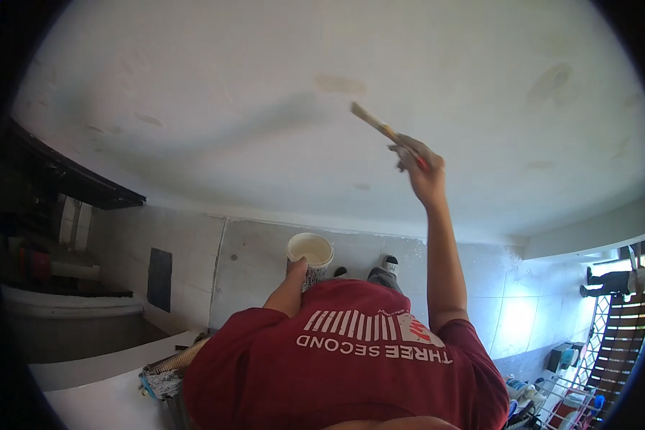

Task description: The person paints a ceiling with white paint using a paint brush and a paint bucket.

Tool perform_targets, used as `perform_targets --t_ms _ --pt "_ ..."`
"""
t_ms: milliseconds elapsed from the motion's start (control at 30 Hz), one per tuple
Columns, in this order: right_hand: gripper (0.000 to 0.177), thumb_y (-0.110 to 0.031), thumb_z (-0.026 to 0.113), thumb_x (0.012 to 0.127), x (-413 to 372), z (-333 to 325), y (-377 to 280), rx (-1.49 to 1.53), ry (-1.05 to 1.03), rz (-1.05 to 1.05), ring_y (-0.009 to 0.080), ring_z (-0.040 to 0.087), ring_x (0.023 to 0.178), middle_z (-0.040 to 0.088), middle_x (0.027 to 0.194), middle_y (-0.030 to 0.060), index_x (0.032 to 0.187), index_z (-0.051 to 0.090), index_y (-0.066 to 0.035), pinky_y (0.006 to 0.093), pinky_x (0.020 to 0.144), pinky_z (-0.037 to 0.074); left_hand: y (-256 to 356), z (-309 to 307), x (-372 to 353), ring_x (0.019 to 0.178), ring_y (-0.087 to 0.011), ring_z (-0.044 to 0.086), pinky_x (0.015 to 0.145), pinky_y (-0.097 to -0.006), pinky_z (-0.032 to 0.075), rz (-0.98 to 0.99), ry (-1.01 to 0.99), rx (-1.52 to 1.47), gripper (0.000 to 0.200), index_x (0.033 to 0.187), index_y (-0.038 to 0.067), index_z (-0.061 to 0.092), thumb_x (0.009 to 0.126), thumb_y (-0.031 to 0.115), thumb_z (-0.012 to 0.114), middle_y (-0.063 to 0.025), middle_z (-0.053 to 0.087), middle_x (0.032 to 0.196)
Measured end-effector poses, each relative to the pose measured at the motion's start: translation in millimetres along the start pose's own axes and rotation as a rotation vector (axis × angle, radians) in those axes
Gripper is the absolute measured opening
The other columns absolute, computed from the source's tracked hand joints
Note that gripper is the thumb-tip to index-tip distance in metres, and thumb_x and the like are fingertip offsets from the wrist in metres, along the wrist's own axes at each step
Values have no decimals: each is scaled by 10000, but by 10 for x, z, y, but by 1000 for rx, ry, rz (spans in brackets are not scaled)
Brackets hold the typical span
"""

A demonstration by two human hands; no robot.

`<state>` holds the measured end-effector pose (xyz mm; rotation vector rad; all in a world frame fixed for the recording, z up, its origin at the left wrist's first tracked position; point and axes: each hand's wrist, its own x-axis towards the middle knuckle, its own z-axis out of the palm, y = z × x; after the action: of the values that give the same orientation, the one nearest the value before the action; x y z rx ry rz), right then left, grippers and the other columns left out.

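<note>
My right hand [421, 163] is raised in front of the wall, closed round the handle of a paintbrush [377, 124]. The brush points up and to the left, and its bristle end lies close to a beige patch [340, 84] on the white wall [265, 64]. Low at my waist, my left hand [299, 266] grips the rim of a white bucket [321, 249]. Pale paint or liquid shows inside the bucket, and dark specks mark its outer side. The left fingers are partly hidden at the rim.
Grey floor tiles [258, 269] run along the wall's foot. A dark recess [64, 179] and a pale ledge [79, 308] stand at the left. Another person [616, 281] is at the far right, near a slatted wooden gate [627, 326]. A wire rack [566, 401] with assorted items stands lower right.
</note>
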<state>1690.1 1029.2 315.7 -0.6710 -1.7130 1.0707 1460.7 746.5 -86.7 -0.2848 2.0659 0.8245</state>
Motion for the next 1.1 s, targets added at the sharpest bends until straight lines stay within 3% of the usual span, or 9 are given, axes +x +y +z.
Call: perform_targets --t_ms 167,233,300,433,600,700,767,933,1100 --pt "279 -131 649 943 426 318 -8 -97 -70 -23 109 628 668 739 894 91 1193 677 -11 263 607 515 -62 39 290 896 -266 711 759 -393 571 114 92 154 570 1201 -86 617 854 365 662 -205 701 1063" --pt "278 -108 608 960 477 195 95 -49 -45 38 108 634 676 752 974 97 1213 661 -5 255 594 513 283 -90 -467 925 -302 709 796 -401 564 69 73 147 619 1200 -113 602 840 386 676 -227 703 1051" --pt "279 -125 595 969 326 7 167 -67 72 15 101 627 671 752 989 100 1213 662 -7 244 583 502 246 -91 -426 955 -329 703 835 -405 552 151 112 212 653 1198 -131 594 828 400 683 -251 694 1071" --pt "314 -133 569 988 -331 -558 511 -6 288 32 108 607 665 728 995 191 1238 625 49 235 564 474 168 -126 -477 987 -344 697 880 -411 533 114 113 190 683 1189 -141 597 810 419 689 -270 687 1092" --pt "279 -138 602 984 -1629 -961 990 104 484 417 85 560 599 716 919 134 1203 659 26 234 522 454 -67 -76 -23 1042 -332 679 889 -412 531 88 96 149 693 1243 -121 573 786 374 733 -247 663 1177" --pt "234 -180 630 970 -2397 -939 1266 155 691 649 106 584 564 711 836 108 1065 684 27 236 477 426 -81 -18 203 1048 -322 678 890 -405 528 59 52 142 687 1242 -110 585 775 370 737 -234 671 1172" --pt "246 -200 626 973 -2858 -905 1435 63 752 743 121 607 566 708 830 111 1088 662 15 233 478 438 -84 16 269 1035 -318 684 888 -403 527 60 52 151 667 1226 -103 603 771 367 732 -228 681 1152" --pt "226 -230 615 988 -2955 -622 1122 282 1015 758 117 608 569 698 833 98 1087 649 -30 226 474 439 -6 23 372 1014 -312 694 879 -404 534 32 14 165 627 1218 -89 618 763 326 739 -227 682 1155" --pt "249 -279 653 965 -2935 -626 1295 63 745 803 101 593 564 638 737 49 988 685 -33 220 467 438 188 74 418 1000 -323 699 845 -412 548 79 41 372 668 1207 -102 614 730 337 775 -234 680 1153"
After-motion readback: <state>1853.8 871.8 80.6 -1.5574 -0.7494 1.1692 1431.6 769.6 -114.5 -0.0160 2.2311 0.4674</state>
